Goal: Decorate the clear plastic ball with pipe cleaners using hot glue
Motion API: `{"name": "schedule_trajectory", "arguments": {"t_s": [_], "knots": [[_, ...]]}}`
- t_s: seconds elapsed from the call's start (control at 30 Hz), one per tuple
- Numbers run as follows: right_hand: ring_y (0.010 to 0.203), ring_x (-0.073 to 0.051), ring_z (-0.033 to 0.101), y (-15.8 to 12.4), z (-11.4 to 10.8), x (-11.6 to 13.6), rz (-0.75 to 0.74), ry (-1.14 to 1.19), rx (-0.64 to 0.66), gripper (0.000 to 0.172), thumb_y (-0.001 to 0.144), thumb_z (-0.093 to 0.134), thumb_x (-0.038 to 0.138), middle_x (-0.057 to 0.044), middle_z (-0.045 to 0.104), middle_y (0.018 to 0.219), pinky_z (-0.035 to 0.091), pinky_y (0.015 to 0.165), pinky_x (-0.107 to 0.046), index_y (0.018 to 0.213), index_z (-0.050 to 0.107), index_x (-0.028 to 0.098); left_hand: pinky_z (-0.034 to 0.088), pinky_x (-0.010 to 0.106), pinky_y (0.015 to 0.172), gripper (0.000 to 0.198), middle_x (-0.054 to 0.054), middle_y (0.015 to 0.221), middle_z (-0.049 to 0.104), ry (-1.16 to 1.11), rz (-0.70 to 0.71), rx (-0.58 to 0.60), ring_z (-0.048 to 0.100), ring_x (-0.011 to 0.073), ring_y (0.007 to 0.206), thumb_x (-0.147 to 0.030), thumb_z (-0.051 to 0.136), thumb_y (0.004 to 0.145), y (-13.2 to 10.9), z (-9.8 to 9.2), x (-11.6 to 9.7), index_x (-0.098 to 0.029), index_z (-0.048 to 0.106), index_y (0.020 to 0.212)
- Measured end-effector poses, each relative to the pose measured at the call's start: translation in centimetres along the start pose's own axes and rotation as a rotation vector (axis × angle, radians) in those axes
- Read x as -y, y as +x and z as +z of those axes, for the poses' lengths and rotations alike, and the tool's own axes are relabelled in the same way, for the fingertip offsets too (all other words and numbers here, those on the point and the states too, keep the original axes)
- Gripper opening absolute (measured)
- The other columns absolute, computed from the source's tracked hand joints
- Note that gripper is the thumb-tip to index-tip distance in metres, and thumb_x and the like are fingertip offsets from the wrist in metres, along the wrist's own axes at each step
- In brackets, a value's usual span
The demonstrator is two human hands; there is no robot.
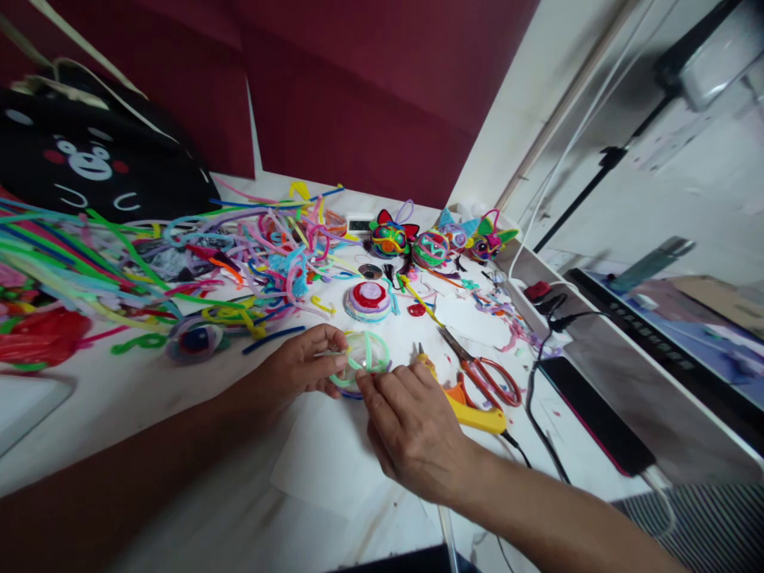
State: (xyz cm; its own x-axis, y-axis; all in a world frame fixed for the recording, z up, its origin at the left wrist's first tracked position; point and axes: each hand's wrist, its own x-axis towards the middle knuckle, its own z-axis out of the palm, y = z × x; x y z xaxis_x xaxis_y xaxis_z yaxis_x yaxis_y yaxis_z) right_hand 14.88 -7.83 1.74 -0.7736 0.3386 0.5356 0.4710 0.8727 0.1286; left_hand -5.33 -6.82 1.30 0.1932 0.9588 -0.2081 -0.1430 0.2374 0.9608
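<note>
My left hand is closed on the left side of a clear round plastic ball, thumb and fingers at its rim. Pale green pipe cleaners cross over the ball and run round its edge, with a bit of purple low on it. My right hand has its fingers curled together, the tips pressed to the ball's near right edge; what lies under them is partly hidden. Just right of that hand lies a yellow glue gun, its nozzle partly showing. Scissors with orange handles lie behind it.
Loose pipe cleaners heap up at the left. A red and lilac disc-shaped piece sits behind the ball. Several decorated balls stand at the back. A phone on a cable lies right; white paper lies in front.
</note>
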Motion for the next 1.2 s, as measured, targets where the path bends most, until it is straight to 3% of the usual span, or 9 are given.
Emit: {"name": "schedule_trajectory", "arguments": {"t_s": [0.6,1.0,1.2], "knots": [[0.077,-0.023,0.047,-0.1,0.01,0.04,0.004,0.004,0.001,0.033,0.088,0.051,0.009,-0.012,0.061,0.085,0.039,0.069,-0.041,0.117,0.059,-0.002,0.053,0.024,0.057,0.031,-0.002,0.087,0.053,0.028,0.031,-0.02,0.055,0.0124,0.072,-0.033,0.073,0.074,-0.03,0.19,0.21,-0.021,0.049,0.089],[0.076,-0.023,0.047,-0.07,0.02,0.1,-0.004,-0.001,0.005,0.033,0.087,0.051,0.009,-0.011,0.061,0.085,0.038,0.069,-0.04,0.117,0.059,-0.003,0.054,0.024,0.058,0.057,0.004,0.104,0.057,0.055,-0.004,-0.043,0.058,0.0162,0.081,-0.033,0.072,0.075,-0.08,0.33,0.15,-0.024,0.049,0.127],[0.077,-0.023,0.047,-0.09,-0.02,0.07,-0.004,0.008,-0.002,0.033,0.087,0.051,0.009,-0.012,0.06,0.084,0.037,0.069,-0.041,0.116,0.059,-0.004,0.054,0.024,0.061,0.06,0.009,0.116,0.059,0.036,-0.02,-0.031,0.059,0.02,0.09,-0.035,0.072,0.074,0.08,0.07,0.37,-0.021,0.052,0.129]]}}
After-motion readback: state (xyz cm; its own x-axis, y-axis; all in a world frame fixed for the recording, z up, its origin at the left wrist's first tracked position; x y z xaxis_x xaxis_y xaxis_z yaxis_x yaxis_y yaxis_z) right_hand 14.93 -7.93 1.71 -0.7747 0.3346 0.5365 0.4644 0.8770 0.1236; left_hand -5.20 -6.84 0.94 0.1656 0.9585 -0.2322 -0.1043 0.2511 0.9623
